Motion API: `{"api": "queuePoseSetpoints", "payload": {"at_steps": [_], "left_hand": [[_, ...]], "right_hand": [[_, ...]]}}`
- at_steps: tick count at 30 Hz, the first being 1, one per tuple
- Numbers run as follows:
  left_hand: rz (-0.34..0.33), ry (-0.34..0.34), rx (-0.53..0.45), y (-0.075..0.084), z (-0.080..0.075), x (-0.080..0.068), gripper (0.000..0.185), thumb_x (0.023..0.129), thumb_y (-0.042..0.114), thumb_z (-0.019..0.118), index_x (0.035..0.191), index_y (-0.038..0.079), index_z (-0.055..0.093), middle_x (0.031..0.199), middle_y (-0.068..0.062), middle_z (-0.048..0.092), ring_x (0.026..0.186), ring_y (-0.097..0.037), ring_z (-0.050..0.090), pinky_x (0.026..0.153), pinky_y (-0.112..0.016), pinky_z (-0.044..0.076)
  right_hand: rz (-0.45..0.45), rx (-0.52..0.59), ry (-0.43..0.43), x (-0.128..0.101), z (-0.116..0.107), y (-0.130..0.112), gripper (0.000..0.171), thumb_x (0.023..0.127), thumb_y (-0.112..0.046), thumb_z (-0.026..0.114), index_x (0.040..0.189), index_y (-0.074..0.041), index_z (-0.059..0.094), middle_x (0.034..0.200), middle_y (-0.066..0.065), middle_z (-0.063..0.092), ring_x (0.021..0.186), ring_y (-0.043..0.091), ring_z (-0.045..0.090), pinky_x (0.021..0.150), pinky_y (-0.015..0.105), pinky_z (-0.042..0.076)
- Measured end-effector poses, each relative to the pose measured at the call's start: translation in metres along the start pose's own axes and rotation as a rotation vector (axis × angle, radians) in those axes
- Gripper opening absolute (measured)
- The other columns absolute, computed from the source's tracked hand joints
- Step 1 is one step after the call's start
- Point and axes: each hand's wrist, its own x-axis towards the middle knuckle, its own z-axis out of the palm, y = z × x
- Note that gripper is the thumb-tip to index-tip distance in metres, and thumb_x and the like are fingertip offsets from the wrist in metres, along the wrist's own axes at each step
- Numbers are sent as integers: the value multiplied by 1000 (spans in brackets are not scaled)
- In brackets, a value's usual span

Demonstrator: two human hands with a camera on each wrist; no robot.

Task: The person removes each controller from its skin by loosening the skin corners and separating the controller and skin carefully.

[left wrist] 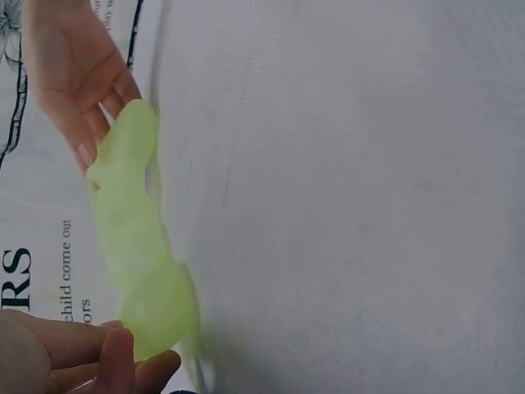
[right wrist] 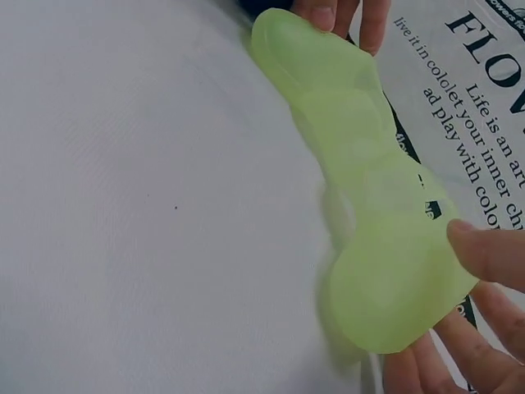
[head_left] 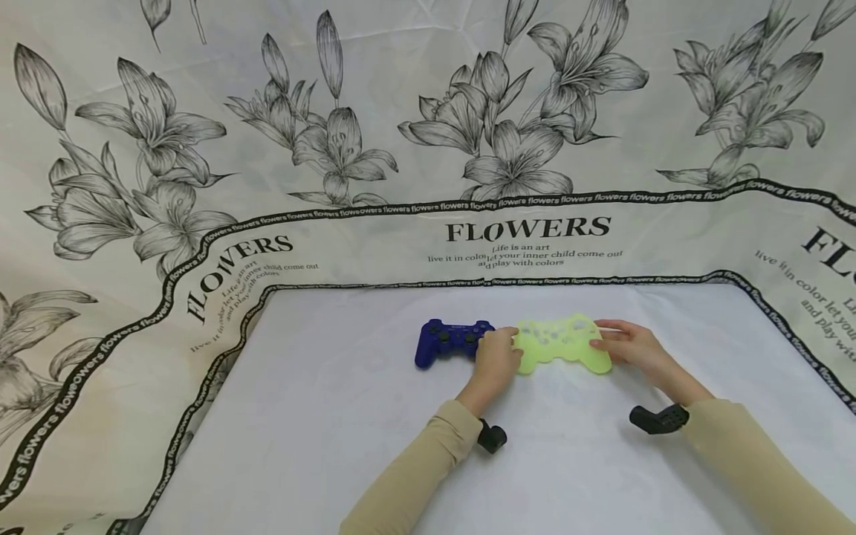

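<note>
Head view, cover: a soft yellow-green controller cover [head_left: 563, 343] lies flat on the white cloth [head_left: 334, 416], held at both ends.
Head view, left hand: the left hand [head_left: 497, 359] pinches the cover's left end; its fingers curl over the edge.
Head view, right hand: the right hand [head_left: 628, 345] grips the cover's right end, thumb on top.
Head view, controller: a dark blue game controller [head_left: 451, 341] sits just left of the cover, touching the left hand; I cannot tell whether it touches the cover.
Head view, backdrop: a flower-printed sheet [head_left: 428, 134] with the word FLOWERS hangs behind the white cloth.
Left wrist view, cover: the cover [left wrist: 135, 238] stretches between both hands, seen edge-on, raised slightly off the cloth.
Left wrist view, left hand: thumb and fingers [left wrist: 115, 361] pinch the near end.
Left wrist view, right hand: fingertips [left wrist: 86, 152] hold the far end.
Right wrist view, cover: the cover [right wrist: 361, 189] runs from the near grip to the far one.
Right wrist view, right hand: thumb [right wrist: 484, 250] above and fingers below pinch the near lobe.
Right wrist view, left hand: fingertips [right wrist: 324, 15] clamp the far end.
</note>
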Motion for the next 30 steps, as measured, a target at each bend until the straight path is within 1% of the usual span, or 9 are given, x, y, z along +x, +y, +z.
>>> {"api": "queuePoseSetpoints", "payload": {"at_steps": [7,13,15,17,20,23,24,27,30], "left_hand": [[12,0,19,1,2,0,33,80,6,74,113,9,71,102,-4,75,94,-17,71,75,-25,57],[17,-75,50,5,2,-1,40,78,3,72,117,9,69,113,-5,71,103,-20,68,83,-27,56],[7,-111,46,6,2,-2,42,79,4,72,120,9,68,117,-5,70,107,-18,67,87,-26,55],[-6,-153,34,7,2,-4,45,80,6,73,124,9,64,123,-5,67,113,-18,64,94,-27,52],[-33,-221,18,7,5,-10,50,82,11,74,130,7,59,129,-5,64,120,-17,59,99,-28,49],[-57,-284,10,8,7,-16,56,83,17,74,134,6,55,133,-6,61,123,-17,57,101,-28,48],[-54,-302,12,8,6,-18,57,83,18,74,135,6,54,134,-6,60,124,-17,56,101,-28,47],[-23,-337,5,5,2,-24,56,85,21,72,136,6,54,135,-6,59,122,-15,57,100,-25,47],[90,-279,-43,-6,-5,-29,44,87,17,71,129,11,61,129,-3,64,108,-11,64,87,-20,52]], "right_hand": [[34,-78,-14,-3,-3,0,67,94,-25,61,144,7,30,142,33,40,80,-7,52,68,20,51],[49,-78,-13,-4,-5,4,70,93,-27,62,144,8,30,140,33,42,83,-4,55,69,21,53],[33,-91,4,-3,-4,7,69,93,-28,62,143,8,31,140,34,42,90,6,60,70,21,53],[-2,-112,38,-2,-2,11,65,93,-26,62,141,9,35,139,35,43,100,22,63,69,20,53],[-67,-180,101,-5,2,15,58,94,-23,60,137,10,40,134,36,47,115,43,55,77,30,55],[-99,-253,149,-9,4,16,54,95,-22,58,135,11,43,130,36,50,117,49,52,86,45,53],[-99,-276,158,-11,4,15,53,95,-23,57,134,11,44,130,35,51,117,49,52,88,51,51],[-116,-318,185,-12,4,15,49,95,-20,56,132,11,46,127,35,53,115,49,53,88,54,50],[-168,-348,240,-14,4,17,39,95,-13,51,127,10,52,122,34,57,111,50,55,85,55,50]]}}
